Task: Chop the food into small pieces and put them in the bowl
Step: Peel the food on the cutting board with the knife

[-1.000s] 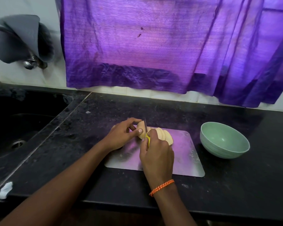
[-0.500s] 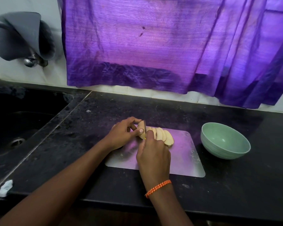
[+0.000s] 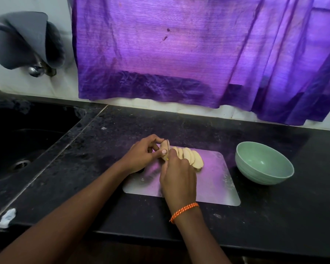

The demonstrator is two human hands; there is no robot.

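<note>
Gripping the knife point(image 3: 167, 147), the right hand point(image 3: 178, 178) is slicing while the left hand point(image 3: 144, 156) is pinching the uncut potato end point(image 3: 163, 150).

Near frame centre, the left fingertips are curling back from the blade, probably to steady the stub and stay clear of the edge; only a thin dark blade line and a speck of yellow handle are showing; cut slices point(image 3: 191, 158) are leaning in 1 row to the right on the cutting board point(image 3: 217, 180); the green bowl point(image 3: 264, 165) is waiting at centre right, just beside the board, seemingly for an easy transfer; nothing is lying inside it.

Dim, purple backlight through curtain point(image 3: 179, 54)
</note>
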